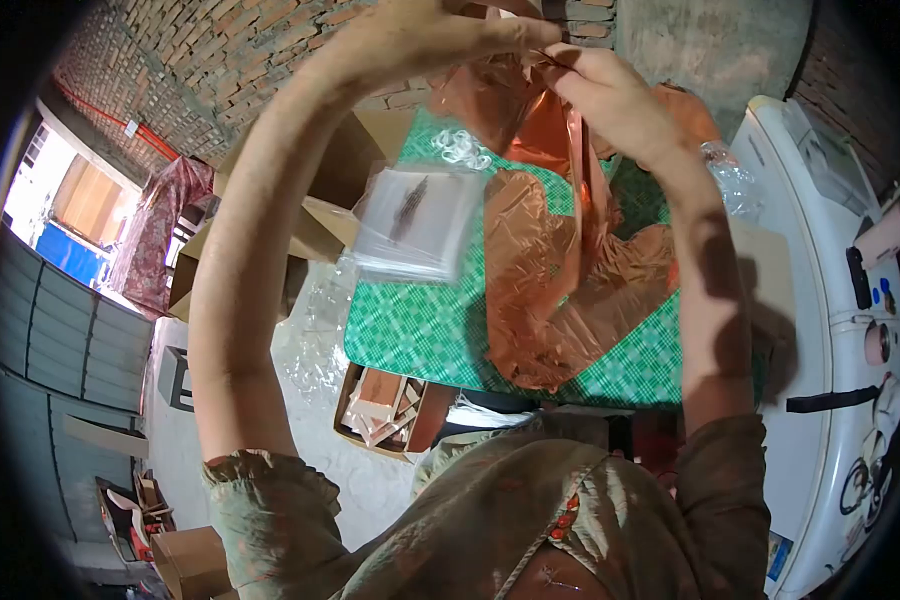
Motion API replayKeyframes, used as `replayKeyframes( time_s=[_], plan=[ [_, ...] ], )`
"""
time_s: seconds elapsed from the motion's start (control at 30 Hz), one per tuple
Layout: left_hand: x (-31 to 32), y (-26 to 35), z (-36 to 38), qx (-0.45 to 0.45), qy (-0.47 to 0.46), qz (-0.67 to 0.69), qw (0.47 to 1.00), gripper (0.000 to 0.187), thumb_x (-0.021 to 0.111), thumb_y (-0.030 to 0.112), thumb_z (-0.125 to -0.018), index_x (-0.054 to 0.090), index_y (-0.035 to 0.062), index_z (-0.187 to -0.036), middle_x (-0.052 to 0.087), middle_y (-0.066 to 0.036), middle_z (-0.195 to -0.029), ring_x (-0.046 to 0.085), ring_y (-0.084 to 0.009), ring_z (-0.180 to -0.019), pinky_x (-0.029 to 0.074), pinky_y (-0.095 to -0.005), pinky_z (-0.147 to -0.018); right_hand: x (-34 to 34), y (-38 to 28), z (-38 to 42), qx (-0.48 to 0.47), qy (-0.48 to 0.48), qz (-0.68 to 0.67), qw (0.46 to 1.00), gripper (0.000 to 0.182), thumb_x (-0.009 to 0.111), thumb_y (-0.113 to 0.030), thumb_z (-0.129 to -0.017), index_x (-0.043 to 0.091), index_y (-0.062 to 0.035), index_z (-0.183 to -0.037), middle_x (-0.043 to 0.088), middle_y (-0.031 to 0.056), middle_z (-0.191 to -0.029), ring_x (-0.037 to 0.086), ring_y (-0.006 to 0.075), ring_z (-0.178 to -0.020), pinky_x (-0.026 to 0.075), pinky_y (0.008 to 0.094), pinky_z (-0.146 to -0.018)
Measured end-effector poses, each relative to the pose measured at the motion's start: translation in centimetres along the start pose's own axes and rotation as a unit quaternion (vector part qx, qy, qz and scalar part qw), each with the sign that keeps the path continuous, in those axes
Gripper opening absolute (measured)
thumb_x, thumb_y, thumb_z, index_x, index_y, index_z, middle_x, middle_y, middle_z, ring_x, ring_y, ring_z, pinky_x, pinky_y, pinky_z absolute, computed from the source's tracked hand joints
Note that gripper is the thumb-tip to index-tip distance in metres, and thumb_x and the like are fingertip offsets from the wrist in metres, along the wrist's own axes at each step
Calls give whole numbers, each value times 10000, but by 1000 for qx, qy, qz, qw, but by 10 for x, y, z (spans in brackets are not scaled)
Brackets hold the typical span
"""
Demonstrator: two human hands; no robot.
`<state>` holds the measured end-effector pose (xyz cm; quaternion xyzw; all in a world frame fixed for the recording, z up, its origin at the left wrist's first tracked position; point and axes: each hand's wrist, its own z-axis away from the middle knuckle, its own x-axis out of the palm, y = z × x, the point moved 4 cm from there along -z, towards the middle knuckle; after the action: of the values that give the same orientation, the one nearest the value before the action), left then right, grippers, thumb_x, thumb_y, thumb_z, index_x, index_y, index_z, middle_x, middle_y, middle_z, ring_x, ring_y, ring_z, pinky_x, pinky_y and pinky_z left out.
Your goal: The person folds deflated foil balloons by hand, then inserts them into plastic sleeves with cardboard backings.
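Observation:
Both my arms are raised toward the top of the head view. My left hand (440,35) is closed at the upper edge of the picture, its thumb pointing right and some fingers cut off. My right hand (615,95) pinches beside it, the two sets of fingertips almost touching. A thin dark strip shows between them. From the hands hangs a shiny copper-coloured foil balloon (545,130), uninflated and creased. More flat copper foil (520,270) with a curved outline lies below on the green checked tablecloth (410,325).
A stack of clear plastic bags (420,225) and a coil of white ribbon (460,150) lie on the table. Cardboard boxes (320,225) stand left. A box of flat pieces (385,405) sits below the table's front edge. A white fridge (790,260) stands right.

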<state>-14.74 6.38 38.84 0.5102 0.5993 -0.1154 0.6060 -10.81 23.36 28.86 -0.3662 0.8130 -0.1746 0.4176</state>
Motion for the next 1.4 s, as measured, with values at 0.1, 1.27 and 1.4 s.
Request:
replayKeyframes(
  time_s=[0.1,1.27,1.4],
  plan=[
    [0,5,4,89,-61,-45,993,677,836,495,-831,689,-8,-1259,727,-216,-1181,689,-349,-1112,559,-458,-962,-8,-1,-1,18,-99,-139,985,290,579,-258,-987,667,18,-983,613,35,-772,567,154,-711,470,353,-651],
    [-87,-10,51,-18,178,14,984,228,776,219,-921,733,46,-1064,725,-36,-944,647,-139,-867,512,-289,-808,73,127,102,201,-56,-242,948,369,805,-250,-922,723,-13,-1194,747,9,-1073,638,88,-966,507,270,-876],
    [-95,-21,52,-29,155,43,987,273,778,240,-926,736,48,-1114,738,-46,-966,666,-151,-890,529,-293,-844,72,123,108,215,-39,-246,944,310,816,-212,-907,734,-20,-1136,749,12,-1029,639,81,-926,510,264,-850]
  ],
)
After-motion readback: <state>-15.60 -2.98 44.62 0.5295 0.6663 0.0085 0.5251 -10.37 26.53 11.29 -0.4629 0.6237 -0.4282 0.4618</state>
